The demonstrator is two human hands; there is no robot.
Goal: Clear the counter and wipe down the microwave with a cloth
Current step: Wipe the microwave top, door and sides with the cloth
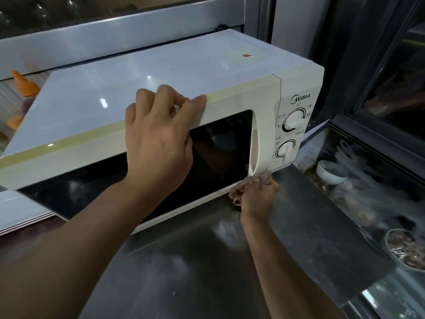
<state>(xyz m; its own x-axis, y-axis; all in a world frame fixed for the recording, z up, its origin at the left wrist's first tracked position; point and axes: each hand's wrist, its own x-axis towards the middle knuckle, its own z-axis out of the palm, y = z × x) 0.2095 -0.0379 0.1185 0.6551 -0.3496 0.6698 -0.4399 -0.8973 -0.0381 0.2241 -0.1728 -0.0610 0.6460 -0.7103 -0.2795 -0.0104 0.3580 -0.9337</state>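
Observation:
A cream-white microwave [230, 65] with a dark door window and two dials stands on a steel counter [207, 261]. My left hand [158, 139] rests over the top front edge of the door, fingers bent onto the microwave's top. My right hand [257, 196] grips a crumpled pinkish-grey cloth [243, 185] and presses it against the door's lower right corner, just under the handle.
To the right, a glass-topped display case [368, 203] holds a white bowl [328, 173], plastic-wrapped food and a foil-covered dish [404, 249]. Dark glass doors rise behind it. Orange items [25, 85] show behind the microwave at the left.

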